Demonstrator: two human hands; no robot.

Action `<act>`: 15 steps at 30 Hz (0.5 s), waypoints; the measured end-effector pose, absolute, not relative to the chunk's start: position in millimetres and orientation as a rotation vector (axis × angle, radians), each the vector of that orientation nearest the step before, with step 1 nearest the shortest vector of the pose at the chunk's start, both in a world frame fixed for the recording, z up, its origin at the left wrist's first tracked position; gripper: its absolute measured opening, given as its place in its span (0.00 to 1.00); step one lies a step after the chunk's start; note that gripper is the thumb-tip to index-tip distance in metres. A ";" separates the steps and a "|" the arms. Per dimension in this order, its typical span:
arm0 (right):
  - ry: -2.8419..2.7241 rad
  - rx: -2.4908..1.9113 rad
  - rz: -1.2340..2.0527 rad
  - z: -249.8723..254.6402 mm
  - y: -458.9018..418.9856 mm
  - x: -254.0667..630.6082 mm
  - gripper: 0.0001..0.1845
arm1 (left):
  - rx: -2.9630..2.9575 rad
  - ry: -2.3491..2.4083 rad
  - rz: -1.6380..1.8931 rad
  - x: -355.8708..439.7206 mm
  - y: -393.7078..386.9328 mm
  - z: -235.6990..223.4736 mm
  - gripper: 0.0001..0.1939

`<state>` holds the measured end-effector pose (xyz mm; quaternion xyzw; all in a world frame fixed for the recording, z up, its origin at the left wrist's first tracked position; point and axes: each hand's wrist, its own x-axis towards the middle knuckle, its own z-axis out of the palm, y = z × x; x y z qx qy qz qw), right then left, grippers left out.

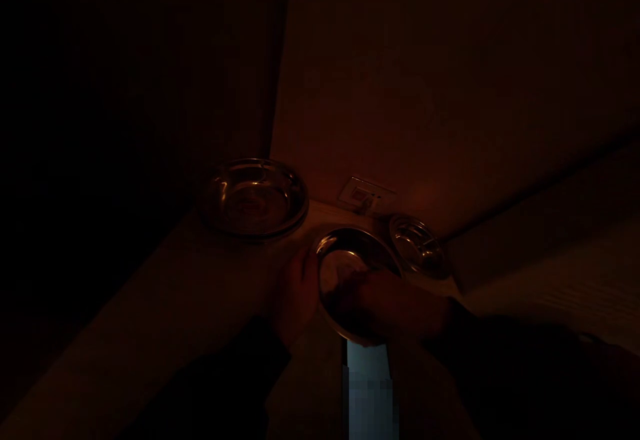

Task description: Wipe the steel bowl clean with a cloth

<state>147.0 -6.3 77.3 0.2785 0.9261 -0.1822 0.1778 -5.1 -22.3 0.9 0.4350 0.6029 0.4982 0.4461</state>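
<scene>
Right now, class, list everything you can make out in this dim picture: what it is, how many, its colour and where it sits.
large metal bowl: one, silvery, far left on the ledge, near the wall corner.
middle metal bowl: one, silvery, centre, between both hands.
small metal dish: one, silvery, right of the middle bowl.
wall socket: one, pale, low on the wall behind the bowls.
ledge: one, pale, running along the wall.
left hand: one, on the middle bowl's left rim.
right hand: one, reaching into the middle bowl.
</scene>
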 end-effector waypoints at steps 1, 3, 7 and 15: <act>2.634 0.833 -0.502 74.6 -6.6 147.8 0.15 | 1.093 1.503 1.222 -5.3 -22.5 0.6 0.20; 2.653 0.942 -0.444 68.0 -5.1 146.4 0.15 | 1.109 1.516 1.201 -5.9 -22.6 -0.2 0.20; 2.655 1.105 -0.182 59.2 6.5 136.4 0.16 | 1.107 1.487 1.223 -6.6 -22.1 -0.8 0.19; 2.624 0.905 -0.114 68.8 -1.4 137.8 0.15 | 1.089 1.523 1.236 -4.6 -21.5 7.2 0.18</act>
